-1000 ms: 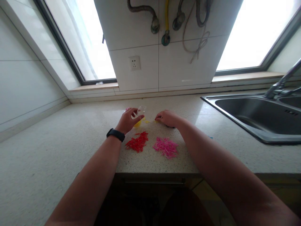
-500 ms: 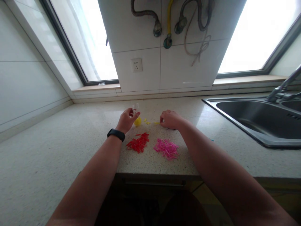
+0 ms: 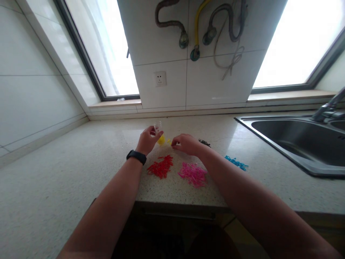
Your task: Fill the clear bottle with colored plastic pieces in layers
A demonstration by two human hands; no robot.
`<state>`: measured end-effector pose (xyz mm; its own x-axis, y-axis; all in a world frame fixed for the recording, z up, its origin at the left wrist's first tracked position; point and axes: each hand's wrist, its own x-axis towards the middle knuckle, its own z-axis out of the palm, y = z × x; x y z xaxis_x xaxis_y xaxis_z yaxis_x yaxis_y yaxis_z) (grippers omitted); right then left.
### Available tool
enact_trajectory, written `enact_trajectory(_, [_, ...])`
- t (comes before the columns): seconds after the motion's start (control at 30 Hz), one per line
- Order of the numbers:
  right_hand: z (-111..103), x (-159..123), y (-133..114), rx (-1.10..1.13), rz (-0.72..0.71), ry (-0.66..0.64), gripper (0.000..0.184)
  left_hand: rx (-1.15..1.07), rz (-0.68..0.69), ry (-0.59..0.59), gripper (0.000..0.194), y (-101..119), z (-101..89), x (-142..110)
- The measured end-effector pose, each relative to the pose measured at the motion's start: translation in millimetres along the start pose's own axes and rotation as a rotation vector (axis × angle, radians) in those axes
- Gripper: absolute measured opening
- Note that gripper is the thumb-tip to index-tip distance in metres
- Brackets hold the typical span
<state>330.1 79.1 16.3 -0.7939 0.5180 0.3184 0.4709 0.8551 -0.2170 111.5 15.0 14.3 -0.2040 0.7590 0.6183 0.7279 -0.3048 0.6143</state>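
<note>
My left hand point(image 3: 149, 139), with a black band on the wrist, is closed around a small clear jar point(image 3: 158, 126). Yellow pieces point(image 3: 161, 140) fill the jar's lower part. A few loose yellow bits point(image 3: 169, 141) lie on the counter just right of it. Beside them, my right hand point(image 3: 183, 144) is low over the counter, its thumb and fingers drawn together; what they pinch is too small to make out. Nearer me are a pile of thin red pieces point(image 3: 161, 166) and a pile of pink ones point(image 3: 193, 174).
Black pieces point(image 3: 204, 142) lie behind my right forearm, and blue ones point(image 3: 236, 163) to its right. A steel sink point(image 3: 285, 140) with a tap point(image 3: 323, 110) is set into the counter point(image 3: 107, 172) at the right. Hoses point(image 3: 172, 23) and a socket point(image 3: 160, 78) are on the tiled wall.
My right hand has moved left along the counter, closer to the jar, and fewer loose yellow bits show. The black and blue pieces have come into view. My left hand keeps holding the jar.
</note>
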Motion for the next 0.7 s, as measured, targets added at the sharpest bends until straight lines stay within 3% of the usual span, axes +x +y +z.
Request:
enact_trajectory(0.1, [-6.3,-0.3,1.4,0.158,0.054,0.174,0.018,-0.083,-0.005,-0.011,0.034,8.0,3.0,0.5])
enact_trajectory(0.2, [-12.0,-0.8,0.8,0.373,0.093,0.309,0.034,-0.196,0.01,-0.059,0.035,21.1,10.8,-0.1])
enact_trajectory(0.3, [-12.3,-1.4,-2.3,0.505,0.057,0.308,0.048,-0.276,0.04,-0.129,0.034,33.9,20.6,-2.3])
enact_trajectory(0.5, [-10.1,-3.2,0.6,0.471,0.078,0.368,0.035,-0.348,0.054,-0.268,0.037,34.0,29.7,-4.9])
enact_trajectory(0.63, [-15.4,-3.8,8.9,0.504,0.167,0.501,0.036,-0.07,0.126,-0.221,0.038,10.8,30.5,-0.4])
enact_trajectory(0.7, [-17.8,-3.9,12.8,0.52,0.207,0.554,0.037,0.146,0.217,-0.269,0.036,-3.0,32.2,2.0])
